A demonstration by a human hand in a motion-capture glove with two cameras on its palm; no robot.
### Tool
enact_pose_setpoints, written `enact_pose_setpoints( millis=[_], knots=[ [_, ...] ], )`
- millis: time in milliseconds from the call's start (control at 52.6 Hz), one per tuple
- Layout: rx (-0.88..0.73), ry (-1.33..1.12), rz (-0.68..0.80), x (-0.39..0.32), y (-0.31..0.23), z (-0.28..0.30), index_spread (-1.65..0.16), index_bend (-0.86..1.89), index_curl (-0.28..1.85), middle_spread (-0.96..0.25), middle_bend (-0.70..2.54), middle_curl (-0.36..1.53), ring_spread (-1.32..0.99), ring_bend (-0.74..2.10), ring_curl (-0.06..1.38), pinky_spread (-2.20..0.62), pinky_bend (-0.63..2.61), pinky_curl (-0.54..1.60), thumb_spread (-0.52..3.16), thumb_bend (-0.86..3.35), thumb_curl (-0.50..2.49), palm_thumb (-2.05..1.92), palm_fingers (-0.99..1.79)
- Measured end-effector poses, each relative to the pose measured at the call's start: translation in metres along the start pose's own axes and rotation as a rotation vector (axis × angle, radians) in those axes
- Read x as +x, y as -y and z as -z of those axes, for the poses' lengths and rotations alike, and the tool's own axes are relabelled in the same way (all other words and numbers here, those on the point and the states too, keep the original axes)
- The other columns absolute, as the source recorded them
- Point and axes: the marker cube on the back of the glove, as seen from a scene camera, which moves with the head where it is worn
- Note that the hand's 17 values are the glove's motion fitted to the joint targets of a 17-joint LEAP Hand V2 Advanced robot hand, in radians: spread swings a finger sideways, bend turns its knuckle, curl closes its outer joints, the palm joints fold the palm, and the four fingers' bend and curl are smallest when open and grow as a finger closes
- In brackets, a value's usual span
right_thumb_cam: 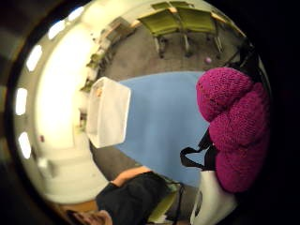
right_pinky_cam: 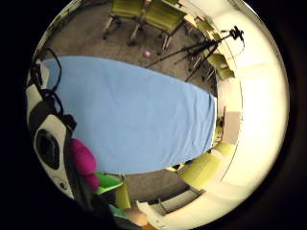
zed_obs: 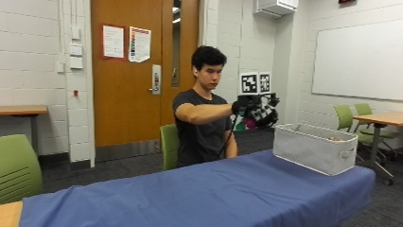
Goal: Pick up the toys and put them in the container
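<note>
The gloved right hand (zed_obs: pixel 255 111) holds a magenta knitted toy (right_thumb_cam: pixel 236 126) high beside the container (zed_obs: pixel 313 147) — released early, it would land on the worktop (zed_obs: pixel 207 194).

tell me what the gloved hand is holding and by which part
The gloved right hand holds a magenta knitted toy, raised above the table near the grey container. Which part it grips cannot be told.

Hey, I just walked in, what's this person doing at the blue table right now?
A person seated behind the blue-covered table holds their black-gloved right hand raised in the air, gripping a magenta knitted toy. The hand is up beside the white fabric container, which stands at one end of the table, not yet over it. So the toy is picked up but not yet in the container.
</note>
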Motion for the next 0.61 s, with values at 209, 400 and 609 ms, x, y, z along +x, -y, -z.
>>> enact_pose_setpoints(
  millis=[209,400,609],
  knots=[
    [0.096,-0.041,0.219,-0.136,0.033,0.06,-0.37,0.15,0.63,-0.33,0.91,0.65,-0.42,1.15,0.5,-0.48,0.81,0.37,0.71,0.11,0.86,0.69,1.11],
    [0.108,0.028,0.442,-0.281,0.042,0.085,-0.38,0.14,0.66,-0.33,0.91,0.65,-0.42,1.15,0.49,-0.48,0.81,0.37,0.69,0.1,0.92,0.7,1.11],
    [0.095,0.04,0.574,-0.345,0.064,0.07,-0.38,0.13,0.69,-0.33,0.92,0.66,-0.42,1.16,0.49,-0.48,0.81,0.37,0.69,0.08,0.98,0.7,1.1]
  ],
)
